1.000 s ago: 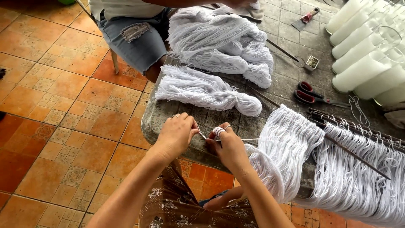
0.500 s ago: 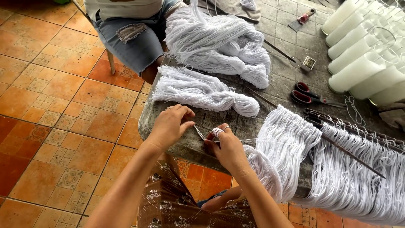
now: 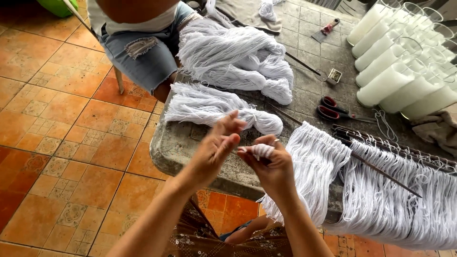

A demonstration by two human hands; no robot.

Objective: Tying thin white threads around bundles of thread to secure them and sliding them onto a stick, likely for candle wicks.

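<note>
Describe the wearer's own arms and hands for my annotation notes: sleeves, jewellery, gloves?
Both forearms are bare, with no sleeves, gloves or watch in view. The right hand wears a thin ring on one finger. The left hand shows no ring from this angle. Brown cloth with a pale floral print covers the lap below.

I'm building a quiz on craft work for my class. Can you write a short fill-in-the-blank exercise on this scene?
1. The right hand has white ____ wound around its fingers.
2. The scissors on the stone table have ____ handles.
3. The tall glass jars at the far right hold something ____ in colour.
4. The floor tiles are mostly ____.

Missing words: string; red; white; orange
</note>
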